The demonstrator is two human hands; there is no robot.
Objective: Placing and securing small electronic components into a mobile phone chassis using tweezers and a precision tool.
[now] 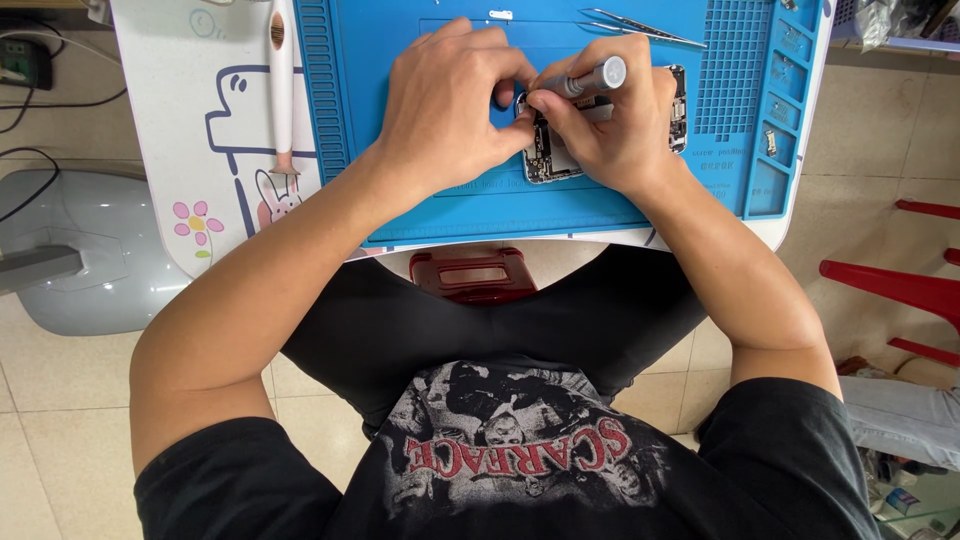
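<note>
A grey screwdriver (pixel 590 78) is gripped in the closed right hand (pixel 610 120), its tip hidden behind the fingers, while the opened phone (pixel 560 150) on the blue mat (pixel 450 215) is pinched and steadied by the curled left hand (pixel 445 100). A screw could be stripped or lost if the tip were tilted; tweezers (pixel 640 30) lie near.

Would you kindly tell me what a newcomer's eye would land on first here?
Both hands meet over an opened phone with exposed circuitry at the centre of a bright blue silicone repair mat. The right hand grips a grey pen-shaped screwdriver; the left hand steadies the phone. Metal tweezers lie at the mat's far edge.
</note>
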